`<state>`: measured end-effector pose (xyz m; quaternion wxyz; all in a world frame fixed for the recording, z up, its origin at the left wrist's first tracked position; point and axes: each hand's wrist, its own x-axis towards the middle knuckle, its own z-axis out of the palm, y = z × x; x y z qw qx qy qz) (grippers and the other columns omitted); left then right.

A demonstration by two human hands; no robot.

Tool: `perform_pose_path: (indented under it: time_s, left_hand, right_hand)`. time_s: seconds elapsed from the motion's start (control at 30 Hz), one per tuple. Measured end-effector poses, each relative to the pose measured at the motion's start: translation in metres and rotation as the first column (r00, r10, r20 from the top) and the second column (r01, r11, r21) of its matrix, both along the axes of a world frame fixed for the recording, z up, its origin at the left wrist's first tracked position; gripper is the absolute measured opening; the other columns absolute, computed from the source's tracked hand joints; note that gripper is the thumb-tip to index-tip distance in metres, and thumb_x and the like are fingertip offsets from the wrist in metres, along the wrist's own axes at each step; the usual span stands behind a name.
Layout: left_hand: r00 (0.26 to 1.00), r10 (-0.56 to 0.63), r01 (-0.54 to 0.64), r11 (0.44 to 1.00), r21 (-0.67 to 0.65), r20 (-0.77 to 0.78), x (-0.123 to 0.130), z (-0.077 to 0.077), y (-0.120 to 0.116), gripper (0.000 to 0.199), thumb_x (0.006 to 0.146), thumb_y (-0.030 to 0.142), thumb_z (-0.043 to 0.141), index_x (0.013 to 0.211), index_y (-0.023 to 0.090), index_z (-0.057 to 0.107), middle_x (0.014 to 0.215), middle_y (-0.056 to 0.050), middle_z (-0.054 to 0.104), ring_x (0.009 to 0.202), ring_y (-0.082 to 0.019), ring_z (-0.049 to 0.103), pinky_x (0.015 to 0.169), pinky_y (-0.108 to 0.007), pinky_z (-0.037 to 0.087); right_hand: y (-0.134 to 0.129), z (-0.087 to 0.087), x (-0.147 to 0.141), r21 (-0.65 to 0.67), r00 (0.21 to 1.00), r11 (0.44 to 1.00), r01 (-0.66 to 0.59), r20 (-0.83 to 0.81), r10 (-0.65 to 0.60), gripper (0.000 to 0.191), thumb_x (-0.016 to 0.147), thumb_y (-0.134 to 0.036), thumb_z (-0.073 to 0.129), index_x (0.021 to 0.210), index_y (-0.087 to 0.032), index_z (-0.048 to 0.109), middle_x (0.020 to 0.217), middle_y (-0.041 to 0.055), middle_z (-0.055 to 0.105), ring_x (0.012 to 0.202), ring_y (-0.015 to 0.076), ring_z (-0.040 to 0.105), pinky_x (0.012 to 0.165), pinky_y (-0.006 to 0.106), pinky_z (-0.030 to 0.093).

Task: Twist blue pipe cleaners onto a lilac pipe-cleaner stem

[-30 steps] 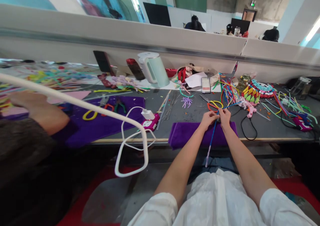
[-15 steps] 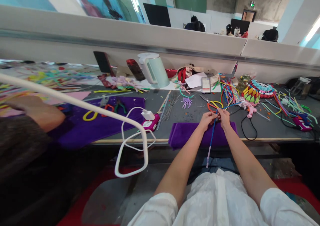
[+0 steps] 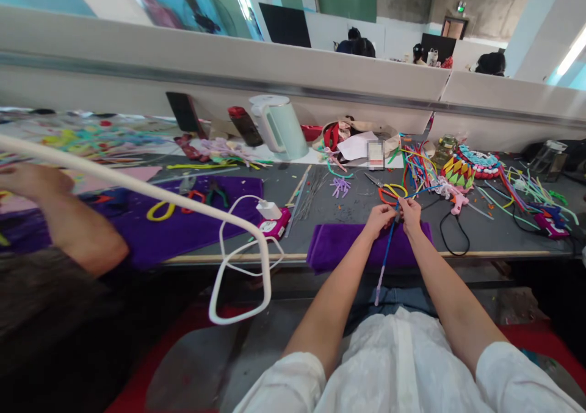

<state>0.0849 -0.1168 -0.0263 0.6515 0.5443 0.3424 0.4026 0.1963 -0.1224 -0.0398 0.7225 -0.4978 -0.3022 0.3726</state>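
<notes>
My left hand [image 3: 379, 219] and my right hand [image 3: 411, 213] meet above a folded purple cloth [image 3: 336, 242]. Both are closed, fingertips pinched on a thin blue pipe cleaner [image 3: 387, 254]. One length of it hangs down toward my lap and ends in a pale purple tip. Another blue strand runs out to the right from my fingers. The exact point of the grip is hidden by the fingers. Just beyond my hands lie scissors [image 3: 394, 188] with yellow and orange handles. A pink glue gun [image 3: 458, 203] rests to the right of my right hand.
A white tubular arm [image 3: 137, 187] crosses the left side, near a magenta power strip [image 3: 275, 224]. A kettle [image 3: 286, 129] stands at the back. Bundled pipe cleaners [image 3: 419, 166] lie behind the scissors. At far left, a co-worker's arm [image 3: 82, 230] reaches over the table.
The co-worker's arm at the left has shifted, its hand now farther left. My hands keep their pinch on the blue pipe cleaner, almost unmoved. The whole view has shifted slightly.
</notes>
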Motion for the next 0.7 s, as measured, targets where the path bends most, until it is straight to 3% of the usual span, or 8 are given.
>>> perform_pose_path:
  time_s: [0.23, 0.7]
  left_hand:
    - [0.993, 0.012, -0.002, 0.996, -0.087, 0.121, -0.0048, 0.0020, 0.0011, 0.022, 0.061, 0.030, 0.068, 0.058, 0.014, 0.054, 0.041, 0.005, 0.044, 0.033, -0.004, 0.037, 0.034, -0.019, 0.026]
    - [0.991, -0.057, 0.072, 0.989, -0.126, 0.121, -0.0084, 0.0077, 0.0000, 0.024, 0.061, 0.032, 0.069, 0.066, 0.012, 0.058, 0.045, 0.004, 0.049, 0.037, -0.006, 0.046, 0.038, -0.019, 0.039]
  right_hand:
    - [-0.0050, 0.0064, -0.0042, -0.009, 0.965, 0.967, -0.256, 0.059, 0.256, 0.029, 0.063, -0.045, 0.069, 0.063, -0.018, 0.057, 0.040, -0.0087, 0.043, 0.032, 0.0036, 0.033, 0.031, 0.017, 0.022]
    - [-0.0059, 0.0051, -0.0030, -0.031, 0.969, 0.970, -0.239, 0.063, 0.241, 0.037, 0.062, -0.049, 0.069, 0.058, -0.019, 0.048, 0.039, -0.0088, 0.041, 0.032, 0.0042, 0.031, 0.033, 0.018, 0.022]
